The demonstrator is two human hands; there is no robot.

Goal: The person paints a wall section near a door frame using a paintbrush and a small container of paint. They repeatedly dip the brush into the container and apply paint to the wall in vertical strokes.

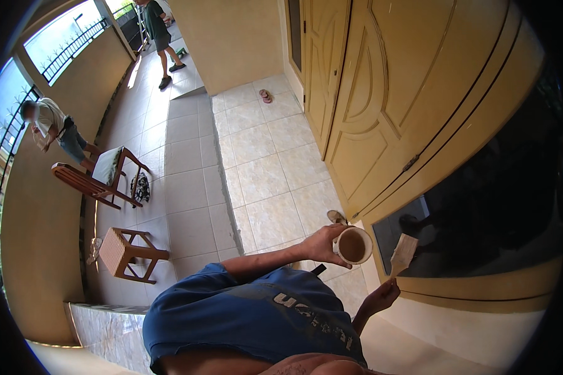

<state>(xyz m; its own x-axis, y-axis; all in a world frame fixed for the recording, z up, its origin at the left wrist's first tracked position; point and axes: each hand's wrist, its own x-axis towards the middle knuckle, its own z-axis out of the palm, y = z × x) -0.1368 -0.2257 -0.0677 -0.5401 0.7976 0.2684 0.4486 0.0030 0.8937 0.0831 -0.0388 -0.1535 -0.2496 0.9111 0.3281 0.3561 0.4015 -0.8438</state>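
My left hand (324, 245) is wrapped round a pale cup (353, 247) of brownish liquid, held out over the tiled floor. Lower and to the right, my right hand (383, 294) grips the slim handle of a flat, pale paintbrush (404, 251), its broad end pointing up in front of the dark panel (481, 231) beside the yellow doors (369, 94). The cup and brush are apart.
On the left are a wooden chair (109, 172) with a cushion and a stool (131, 253). A person (62, 128) stands by the railing, another (156, 37) farther back. Footwear (335, 217) lies near the doors, a sandal (265, 95) farther along. A tiled step (200, 169) runs lengthwise.
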